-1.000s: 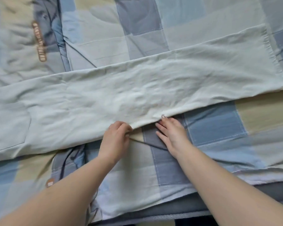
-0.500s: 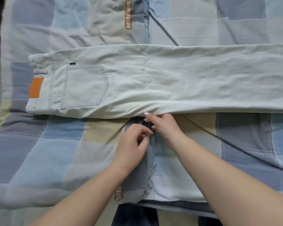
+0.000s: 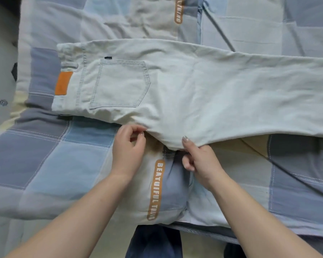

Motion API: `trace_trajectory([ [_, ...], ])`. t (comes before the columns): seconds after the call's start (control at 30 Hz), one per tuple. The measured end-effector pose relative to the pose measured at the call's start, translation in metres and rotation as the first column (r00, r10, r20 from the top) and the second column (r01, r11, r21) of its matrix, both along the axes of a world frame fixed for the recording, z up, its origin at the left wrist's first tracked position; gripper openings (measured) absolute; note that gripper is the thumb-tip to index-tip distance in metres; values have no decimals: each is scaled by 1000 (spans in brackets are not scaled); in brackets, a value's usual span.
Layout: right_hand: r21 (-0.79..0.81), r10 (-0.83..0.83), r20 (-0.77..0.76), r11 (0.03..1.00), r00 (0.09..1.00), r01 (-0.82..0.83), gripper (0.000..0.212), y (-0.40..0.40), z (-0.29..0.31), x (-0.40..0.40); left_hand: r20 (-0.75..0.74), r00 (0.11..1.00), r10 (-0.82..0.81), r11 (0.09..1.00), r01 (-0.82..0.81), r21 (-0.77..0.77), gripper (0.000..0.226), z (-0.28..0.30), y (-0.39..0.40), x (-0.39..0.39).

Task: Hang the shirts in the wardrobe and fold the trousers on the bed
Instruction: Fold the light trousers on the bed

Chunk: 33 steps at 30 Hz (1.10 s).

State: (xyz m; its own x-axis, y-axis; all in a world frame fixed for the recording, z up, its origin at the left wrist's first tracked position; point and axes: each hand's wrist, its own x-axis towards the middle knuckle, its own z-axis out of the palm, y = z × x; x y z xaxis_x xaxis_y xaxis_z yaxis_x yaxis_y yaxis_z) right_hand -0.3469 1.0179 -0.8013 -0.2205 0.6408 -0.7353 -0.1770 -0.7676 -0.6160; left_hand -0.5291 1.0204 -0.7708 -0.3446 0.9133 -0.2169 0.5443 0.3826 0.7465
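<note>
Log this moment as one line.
pale denim trousers: flat on checked quilt | left hand: pinching near edge | right hand: pinching crotch point

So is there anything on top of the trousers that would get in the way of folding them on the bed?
Nothing visible. The trousers lie flat on the quilt, and both the left hand and right hand already pinch the near edge.

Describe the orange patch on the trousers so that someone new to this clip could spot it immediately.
Start from the pale trousers lying flat across the checked quilt. Follow them to the waistband at the left end, beside the stitched back pocket. The orange patch is a plain rectangle; the quilt's orange labels carry white lettering.
</note>
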Motion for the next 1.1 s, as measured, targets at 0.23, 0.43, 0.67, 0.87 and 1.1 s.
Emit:
trace_trajectory([
  [0.23,174,-34,-156,983,987,61,25,-9,19,-23,493,671,554,815,-318,-484,11,-14,4,9],
  [0.43,460,345,359,744,867,-486,30,8,16,-29,685,374,625,780,-326,-534,8,-9,15,9],
  [0.67,353,52,298,922,953,-161,34,-17,11,-28,696,294,655,741,-431,-515,12,-17,9,9],
  [0.87,142,58,307,984,950,-106,28,-35,1,-25,492,441,751,656,-585,-477,19,-27,7,-14],
  [1.1,93,-24,190,996,981,7,23,-43,9,-25,-25,758,651,757,-652,-55,36,-20,46,-104],
])
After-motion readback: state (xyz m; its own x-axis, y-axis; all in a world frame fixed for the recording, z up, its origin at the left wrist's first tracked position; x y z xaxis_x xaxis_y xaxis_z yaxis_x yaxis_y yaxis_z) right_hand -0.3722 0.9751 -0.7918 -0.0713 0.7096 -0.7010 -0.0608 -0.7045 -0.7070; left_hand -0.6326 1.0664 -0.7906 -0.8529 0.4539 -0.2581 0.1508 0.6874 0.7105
